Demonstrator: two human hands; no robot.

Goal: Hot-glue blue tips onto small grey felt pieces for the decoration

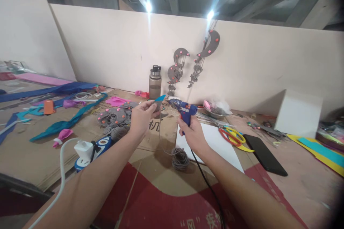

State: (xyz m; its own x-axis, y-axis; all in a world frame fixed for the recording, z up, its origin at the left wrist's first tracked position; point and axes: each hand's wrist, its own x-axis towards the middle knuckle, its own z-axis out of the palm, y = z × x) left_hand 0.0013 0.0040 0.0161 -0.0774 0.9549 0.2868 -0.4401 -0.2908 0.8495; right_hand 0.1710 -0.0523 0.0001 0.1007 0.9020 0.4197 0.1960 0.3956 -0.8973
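Glue gun [185,111] held above cardboard [158,179] — printed 机, “风”, 疾.

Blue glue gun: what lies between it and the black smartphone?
In the head view, part of a white sheet, red and yellow scissor handles and a pointed yellow piece lie between the glue gun and smartphone.

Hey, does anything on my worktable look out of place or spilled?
Nothing looks clearly spilled. The white cable stands out: it loops from the charger down past your left forearm, so it might snag as you move.
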